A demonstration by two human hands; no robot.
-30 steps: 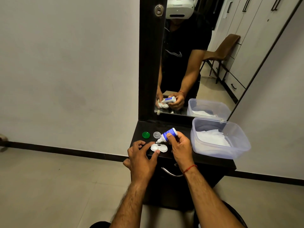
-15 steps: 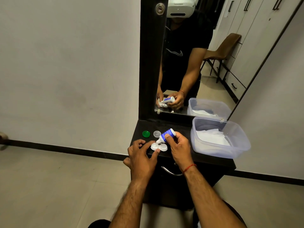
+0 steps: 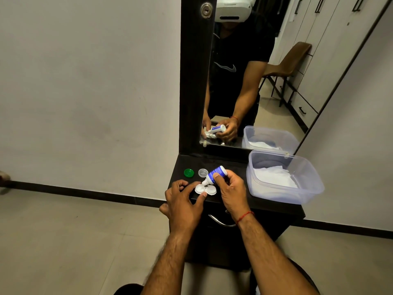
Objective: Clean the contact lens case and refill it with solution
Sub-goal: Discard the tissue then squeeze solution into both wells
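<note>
Lower now, the small blue-labelled white solution bottle [image 3: 215,173] tips its nozzle into the white twin-well lens case [image 3: 205,189], pinched by the right hand [image 3: 230,190]. Left hand [image 3: 183,204] pinches the case's edge; refilling seems underway, while the green cap [image 3: 188,173] and clear cap [image 3: 202,172] lie off.

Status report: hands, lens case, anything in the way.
Left hand steadies lens case. Right hand tips solution bottle over left well. Two caps lie clear behind.

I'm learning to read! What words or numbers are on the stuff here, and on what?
No words can be read here.
Bottle: print on the blue label, too small and blurred to read.
Shirt in the mirror: a pale swoosh mark, no letters.
Green cap, clear cap, case, tub: no writing visible.
</note>
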